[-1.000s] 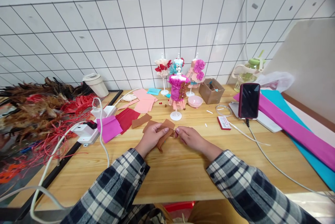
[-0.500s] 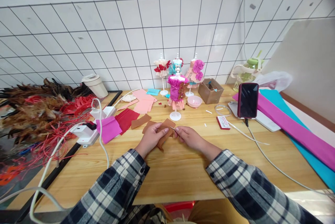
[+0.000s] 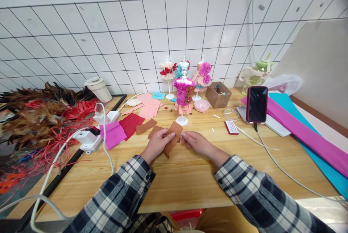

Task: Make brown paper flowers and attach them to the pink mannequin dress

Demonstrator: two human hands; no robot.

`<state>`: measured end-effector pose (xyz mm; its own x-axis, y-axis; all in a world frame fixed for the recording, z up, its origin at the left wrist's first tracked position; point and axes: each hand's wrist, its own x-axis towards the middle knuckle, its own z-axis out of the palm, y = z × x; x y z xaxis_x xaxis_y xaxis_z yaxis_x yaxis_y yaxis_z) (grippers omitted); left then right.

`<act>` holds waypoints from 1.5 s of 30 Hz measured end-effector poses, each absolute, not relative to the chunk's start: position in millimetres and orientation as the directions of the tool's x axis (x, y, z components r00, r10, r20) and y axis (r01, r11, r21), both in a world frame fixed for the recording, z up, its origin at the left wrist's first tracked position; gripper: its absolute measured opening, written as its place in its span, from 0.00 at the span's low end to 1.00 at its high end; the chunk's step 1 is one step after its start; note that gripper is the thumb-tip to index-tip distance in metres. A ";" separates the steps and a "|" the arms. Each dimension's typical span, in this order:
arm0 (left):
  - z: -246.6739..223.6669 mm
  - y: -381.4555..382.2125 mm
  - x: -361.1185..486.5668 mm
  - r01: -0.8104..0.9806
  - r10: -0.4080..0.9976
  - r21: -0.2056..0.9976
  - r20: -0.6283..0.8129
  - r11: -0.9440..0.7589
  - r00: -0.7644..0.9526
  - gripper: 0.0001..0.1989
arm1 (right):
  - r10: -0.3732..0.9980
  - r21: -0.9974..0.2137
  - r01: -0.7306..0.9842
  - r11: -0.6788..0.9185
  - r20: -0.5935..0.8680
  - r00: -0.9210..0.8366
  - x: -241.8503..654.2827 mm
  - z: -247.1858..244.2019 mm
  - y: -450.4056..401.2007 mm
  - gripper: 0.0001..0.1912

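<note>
My left hand (image 3: 157,143) pinches a piece of brown crepe paper (image 3: 170,146) between thumb and fingers, just above the table. My right hand (image 3: 198,142) is closed on a thin, pale stick-like tool (image 3: 178,133), whose end lies against the paper's right side; its exact kind is too small to make out. Behind my hands stands a small white dress form (image 3: 182,120) in magenta and pink crepe paper with brown flowers. More brown paper pieces (image 3: 146,126) lie left of my left hand, one partly hidden by it.
Three more dressed forms (image 3: 169,77) stand at the back by a cardboard box (image 3: 219,97) and a pink bowl (image 3: 202,105). Red paper (image 3: 132,126) and magenta paper (image 3: 112,135) lie left, near a power strip (image 3: 89,141) with cables. A phone (image 3: 257,104) stands right, beside long paper sheets (image 3: 304,133).
The brown paper's lower part has shifted slightly in my left hand. Both hands stay in nearly the same place, and the view has shifted very slightly.
</note>
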<state>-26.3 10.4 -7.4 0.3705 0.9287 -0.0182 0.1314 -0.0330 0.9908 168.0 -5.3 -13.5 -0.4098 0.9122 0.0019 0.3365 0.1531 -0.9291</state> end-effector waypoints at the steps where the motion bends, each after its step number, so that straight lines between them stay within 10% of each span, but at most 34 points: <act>1: -7.9 10.6 -26.8 0.152 0.929 0.988 -0.024 -0.035 0.370 0.18 | 0.910 -0.926 0.344 0.155 -0.002 -0.415 167.9 -13.3 -5.5 0.27; 45: 3.9 4.6 -22.4 0.367 0.933 0.907 0.068 -0.205 0.353 0.16 | 0.926 -0.925 0.368 0.098 -0.051 -0.374 164.2 -11.0 -9.1 0.26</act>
